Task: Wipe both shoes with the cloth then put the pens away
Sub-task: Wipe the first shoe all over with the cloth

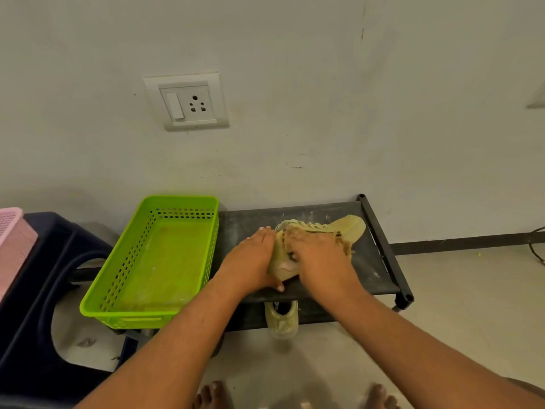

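Lying sideways — pale yellow shoe (351, 227); left hand (250, 261) braces it flat-fingered, right hand (318, 261) grips frayed cloth (347, 246).

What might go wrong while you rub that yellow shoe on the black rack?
The shoe lies near the front edge of the rack. A hard rub with the cloth under the right hand might slide it off, though the left hand steadies it. The basket sticks out forward beside the left arm, so a bump might tip it. The second shoe pokes out below, near the feet, and might get kicked.
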